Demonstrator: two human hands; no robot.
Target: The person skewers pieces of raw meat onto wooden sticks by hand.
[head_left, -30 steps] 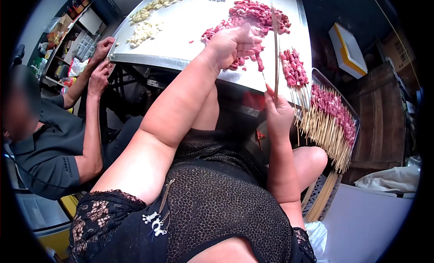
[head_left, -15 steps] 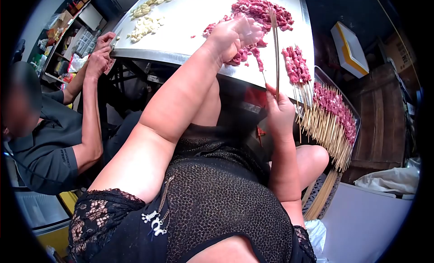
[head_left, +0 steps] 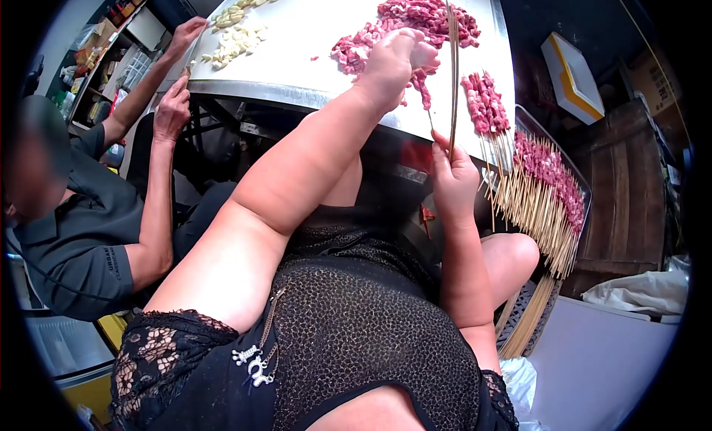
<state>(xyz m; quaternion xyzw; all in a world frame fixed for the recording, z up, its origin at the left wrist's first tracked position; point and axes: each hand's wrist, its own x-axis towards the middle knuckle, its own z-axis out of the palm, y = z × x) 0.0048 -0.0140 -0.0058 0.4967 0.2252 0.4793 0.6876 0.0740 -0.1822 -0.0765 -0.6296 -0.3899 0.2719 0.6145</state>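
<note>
While our right hand stays low at the table's near edge, we note its grip as closed: the palm and fingers hold a bundle of long, thin bamboo skewers, and the thumb and forefinger appear to pinch the bare end of a partly loaded skewer carrying small red meat pieces. That skewer lies at upper centre of the frame, its meat over the white tabletop. Our left hand is bent at the wrist beside its far end, fingers curled; we cannot tell how far they are open or whether they hold a piece. A heap of raw, red meat chunks lies just beyond. Judgement on threading: steady the shaft near its bare end, push each chunk on through its thick middle, with fingertips clear of the point, and angle the spare bundle away. Finished meat skewers at upper right, packed snugly side by side, give us a reference for spacing. At upper left, a co-worker's hands are well apart from ours.
</note>
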